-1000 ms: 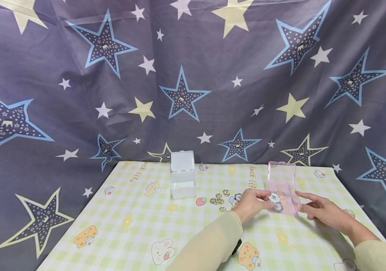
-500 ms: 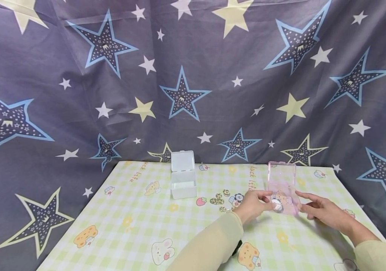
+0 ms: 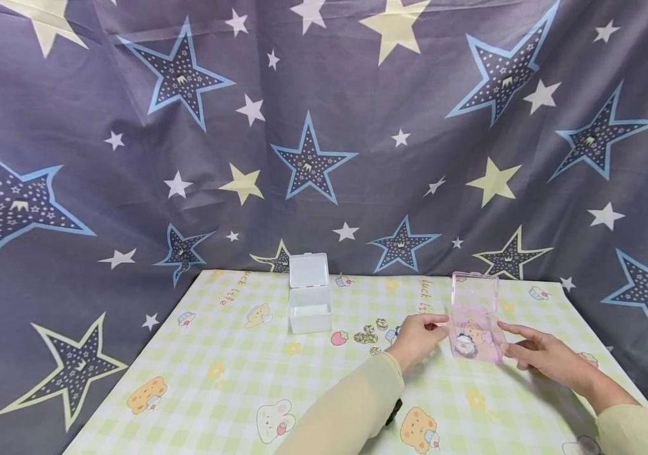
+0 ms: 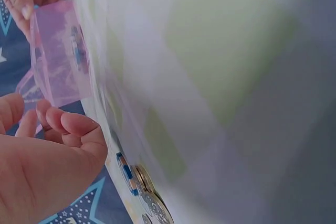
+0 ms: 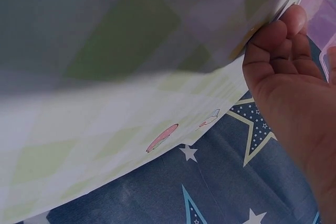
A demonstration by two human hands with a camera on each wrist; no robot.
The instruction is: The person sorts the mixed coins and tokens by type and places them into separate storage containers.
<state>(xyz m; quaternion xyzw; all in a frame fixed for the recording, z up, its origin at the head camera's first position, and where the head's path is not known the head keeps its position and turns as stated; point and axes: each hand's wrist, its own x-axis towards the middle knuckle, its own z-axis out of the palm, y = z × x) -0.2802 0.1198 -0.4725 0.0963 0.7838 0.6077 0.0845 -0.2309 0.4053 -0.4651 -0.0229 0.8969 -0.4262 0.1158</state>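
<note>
A pink see-through box (image 3: 476, 332) with its lid raised stands at the right of the table. In it lies a round poker chip (image 3: 465, 346), also visible through the pink wall in the left wrist view. Just left of the box, my left hand (image 3: 415, 340) has loosely bent fingers and holds nothing; its fingertips are close to the wall. My right hand (image 3: 540, 355) holds the box at its right side, thumb near the front corner and index finger along the wall. Several gold coins (image 3: 366, 337) lie left of my left hand, partly behind it. A blue-edged chip (image 4: 126, 174) lies beside gold coins.
A white box (image 3: 309, 315) with its lid open stands near the table's back edge, left of the coins. The cloth (image 3: 216, 347) is green-checked with printed animals and sweets. Behind the table hangs a dark star-patterned curtain (image 3: 347, 95).
My left hand has let go of the poker chip marked 10, which now lies in the pink box, and has drawn back slightly left. My right hand has stayed at the box.
</note>
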